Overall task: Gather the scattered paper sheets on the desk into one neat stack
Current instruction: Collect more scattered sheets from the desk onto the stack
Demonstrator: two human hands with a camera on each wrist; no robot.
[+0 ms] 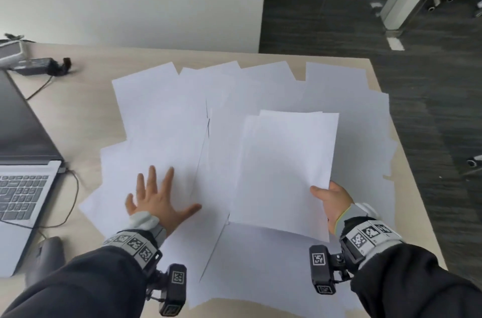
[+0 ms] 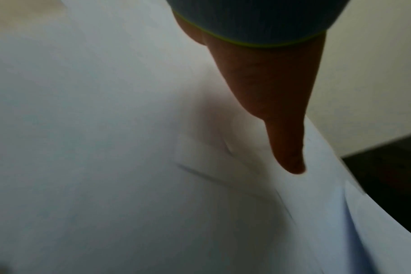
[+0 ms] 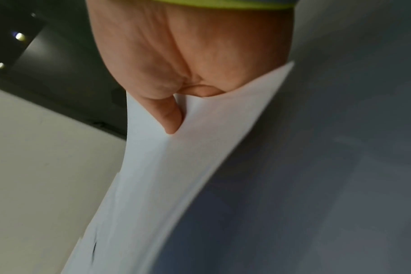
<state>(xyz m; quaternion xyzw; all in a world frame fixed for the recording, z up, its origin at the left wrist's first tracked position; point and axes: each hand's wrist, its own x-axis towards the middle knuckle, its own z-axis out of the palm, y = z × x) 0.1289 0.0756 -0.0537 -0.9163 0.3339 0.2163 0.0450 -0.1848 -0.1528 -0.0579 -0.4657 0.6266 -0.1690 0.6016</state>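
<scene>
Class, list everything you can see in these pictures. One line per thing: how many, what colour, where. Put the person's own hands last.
Loose white paper sheets: many, exact count unclear; white; spread overlapping across the desk.
Held bundle of white sheets: a few; white; lifted above the spread, right of centre.
Light wooden desk: one; beige; under everything.
Silver open laptop: one; silver with dark screen; desk's left edge.
Dark computer mouse: one; dark grey; near the laptop's front corner.
Black power adapter with cable: one; black; far left.
Left hand: fingers spread, pressing flat on the loose sheets.
Right hand: pinches the held bundle's corner.
</scene>
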